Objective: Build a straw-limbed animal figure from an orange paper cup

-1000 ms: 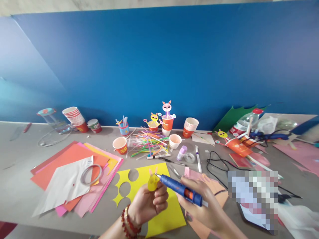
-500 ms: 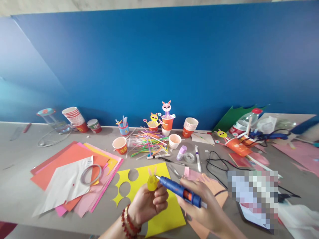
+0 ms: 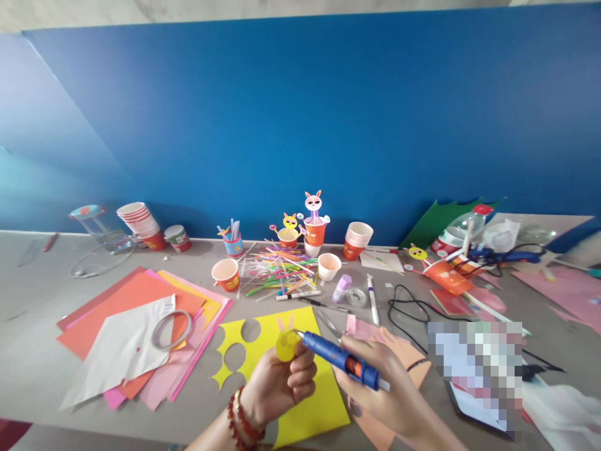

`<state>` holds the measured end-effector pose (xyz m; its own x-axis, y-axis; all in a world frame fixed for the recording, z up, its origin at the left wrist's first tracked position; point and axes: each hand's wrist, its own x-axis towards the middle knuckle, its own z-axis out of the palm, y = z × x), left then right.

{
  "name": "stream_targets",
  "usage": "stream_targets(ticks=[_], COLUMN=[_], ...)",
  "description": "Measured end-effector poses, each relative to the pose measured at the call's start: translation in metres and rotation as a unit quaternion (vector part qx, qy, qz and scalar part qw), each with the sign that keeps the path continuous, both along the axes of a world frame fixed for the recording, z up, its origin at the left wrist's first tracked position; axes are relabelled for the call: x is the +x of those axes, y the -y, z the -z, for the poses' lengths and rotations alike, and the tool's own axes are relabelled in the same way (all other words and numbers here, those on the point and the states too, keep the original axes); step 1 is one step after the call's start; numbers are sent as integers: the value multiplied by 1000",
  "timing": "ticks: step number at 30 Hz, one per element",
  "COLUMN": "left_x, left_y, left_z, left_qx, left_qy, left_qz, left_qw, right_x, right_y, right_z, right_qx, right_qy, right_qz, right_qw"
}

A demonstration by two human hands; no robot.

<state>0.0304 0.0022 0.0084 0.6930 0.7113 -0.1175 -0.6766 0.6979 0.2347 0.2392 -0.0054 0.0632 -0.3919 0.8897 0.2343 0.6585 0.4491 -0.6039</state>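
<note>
Head view, grey table point(image 3: 37, 338), blue wall point(image 3: 282, 113), left hand point(image 3: 282, 383) pinching disc point(image 3: 285, 348), right hand point(image 3: 393, 385) gripping glue gun point(image 3: 335, 355)

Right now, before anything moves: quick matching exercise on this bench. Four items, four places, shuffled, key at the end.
Items
1. blue hot glue gun
2. yellow paper cutout with pink ears
3. yellow sheet with round holes
4. purple-capped glue stick

Places
A. lying below the left hand
B. beside the small clear tape roll
C. held in the right hand
D. held in the left hand

Pairs: 1-C, 2-D, 3-A, 4-B
</note>
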Motion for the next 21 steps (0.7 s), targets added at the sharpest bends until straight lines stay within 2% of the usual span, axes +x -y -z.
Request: stream_targets(ticks=[4, 8, 10, 13, 14, 16, 17, 21], left_x=[-1, -7, -12, -19, -20, -20, -20, -16], left_y=[1, 0, -1, -3, -3, -3, -3, 0], left_z=[-6, -10, -11, -11, -11, -10, -10, -9], left_qx=[-4, -9, -14, -13, -11, -3, 4, 57], left_qy=[-8, 7, 15, 9, 3, -16, -29, -103], left_qz=[2, -26, -47, -74, -83, -100, -108, -141], left_qw=[1000, 1000, 999, 997, 996, 995, 994, 983], right_x=[8, 19, 29, 55, 67, 94, 108, 154], right_y=[-2, -6, -12, -29, -37, -57, -68, -112], right_z=[8, 13, 14, 14, 14, 14, 14, 19], right_qx=[34, 49, 45, 72, 88, 88, 84, 65], right_qy=[-42, -100, -156, -238, -235, -171, -109, -10], right_qz=[37, 103, 144, 235, 272, 321, 338, 375], right_qw=[998, 988, 976, 940, 929, 927, 931, 925])
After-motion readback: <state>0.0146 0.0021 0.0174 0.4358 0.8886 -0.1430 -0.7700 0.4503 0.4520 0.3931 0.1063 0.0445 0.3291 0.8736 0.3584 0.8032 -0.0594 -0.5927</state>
